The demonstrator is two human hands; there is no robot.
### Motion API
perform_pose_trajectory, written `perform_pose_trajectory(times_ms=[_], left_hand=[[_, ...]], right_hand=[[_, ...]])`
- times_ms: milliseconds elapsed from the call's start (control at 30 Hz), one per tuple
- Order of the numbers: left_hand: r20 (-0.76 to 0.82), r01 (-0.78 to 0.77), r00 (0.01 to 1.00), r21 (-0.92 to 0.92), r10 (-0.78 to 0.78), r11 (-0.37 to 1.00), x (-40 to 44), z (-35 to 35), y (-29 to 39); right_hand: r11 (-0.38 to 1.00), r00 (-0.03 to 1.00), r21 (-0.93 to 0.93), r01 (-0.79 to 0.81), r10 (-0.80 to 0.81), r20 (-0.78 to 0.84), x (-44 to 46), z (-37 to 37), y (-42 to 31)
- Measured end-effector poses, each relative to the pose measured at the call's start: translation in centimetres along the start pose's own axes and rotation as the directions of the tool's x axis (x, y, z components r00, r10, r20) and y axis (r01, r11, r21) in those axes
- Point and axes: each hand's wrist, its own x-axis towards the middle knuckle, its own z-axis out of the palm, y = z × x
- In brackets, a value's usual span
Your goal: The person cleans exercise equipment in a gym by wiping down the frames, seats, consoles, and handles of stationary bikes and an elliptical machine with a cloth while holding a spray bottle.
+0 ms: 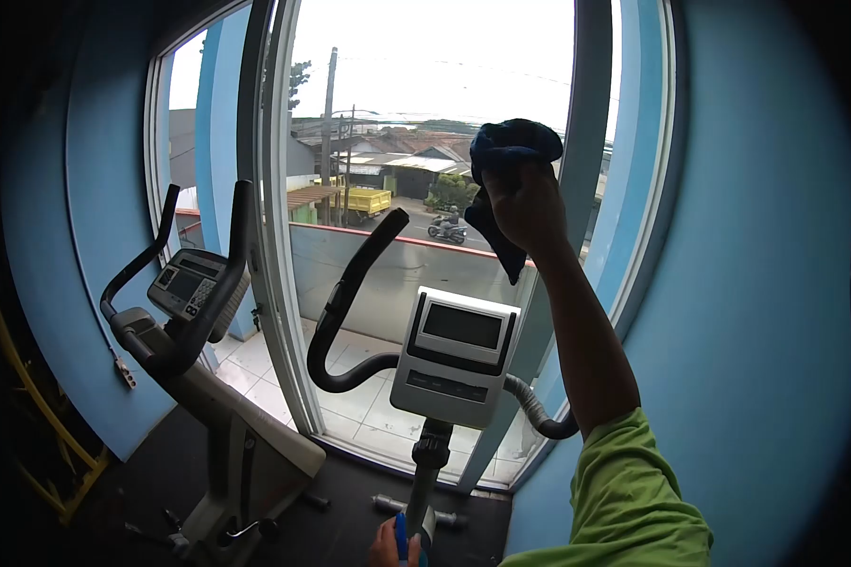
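Dark cloth [515, 142] in right fingers [537, 181]

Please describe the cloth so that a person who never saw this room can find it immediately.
Start at the exercise bike in the centre, with its pale console. Above and right of that console, the raised right hand grips a dark blue cloth. Unlike the bright green sleeve, it is bunched up, with one end dangling to a point.

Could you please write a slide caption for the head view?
Right hand holds up a dark blue cloth before a window, above an exercise-machine console.
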Motion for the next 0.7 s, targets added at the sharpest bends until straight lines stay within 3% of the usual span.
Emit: perform_pose_trajectory(times_ms=[33, 67, 133, 167, 200, 233, 333, 400, 467, 600, 633, 700], left_hand=[[0.015, 0.015, 1.000, -0.058, -0.014, 0.998, 1.0, -0.3, 0.6], [0.026, 0.035, 0.999, -0.109, -0.032, 0.993, 1.7, -0.4, 1.2], [0.059, 0.025, 0.998, -0.118, -0.018, 0.993, 2.4, -0.2, 2.0], [0.066, 0.010, 0.998, -0.120, -0.002, 0.993, 3.4, -0.2, 2.3], [0.269, 0.249, 0.939, -0.097, -0.216, 0.964, 4.7, -1.3, 3.5], [0.274, 0.243, 0.939, -0.096, -0.209, 0.965, 5.8, -1.6, 4.7], [0.219, 0.148, 0.969, -0.165, -0.110, 0.975, 7.9, -0.9, 7.5], [0.211, 0.261, 0.958, -0.350, -0.196, 0.900, 8.1, -0.4, 8.4], [0.212, 0.277, 0.955, -0.369, -0.209, 0.887, 7.5, 0.0, 7.8], [0.232, 0.276, 0.951, -0.342, -0.204, 0.898, 7.0, 0.6, 8.5], [0.243, 0.272, 0.950, -0.336, -0.196, 0.902, 7.0, 0.5, 8.6], [0.279, 0.262, 0.944, -0.305, -0.177, 0.916, 7.4, 0.6, 8.9]], right_hand=[[0.990, 0.996, -0.143, -0.018, 0.030, 0.082, -0.4, -2.3, 0.7], [0.986, 0.995, -0.165, -0.034, 0.049, 0.089, -1.0, -3.8, 1.6], [0.911, 0.872, -0.353, -0.211, 0.339, 0.353, -2.0, -6.3, 3.0], [0.909, 0.874, -0.355, -0.216, 0.342, 0.344, -3.0, -6.3, 4.0], [0.890, 0.828, -0.408, -0.206, 0.380, 0.411, -4.6, -5.7, 5.5], [0.867, 0.774, -0.460, -0.191, 0.422, 0.473, -6.0, -5.5, 6.8], [0.780, 0.651, -0.490, -0.389, 0.610, 0.453, -8.4, -6.1, 7.6], [0.708, 0.602, -0.573, -0.413, 0.684, 0.412, -11.5, -8.4, 6.4], [0.630, 0.477, -0.618, -0.471, 0.771, 0.422, -14.7, -10.5, 6.2], [0.694, 0.458, -0.546, -0.469, 0.720, 0.522, -12.9, -11.3, 6.8], [0.755, 0.589, -0.492, -0.433, 0.651, 0.479, -12.2, -9.9, 7.7], [0.802, 0.642, -0.407, -0.437, 0.595, 0.483, -8.5, -7.3, 8.6]])
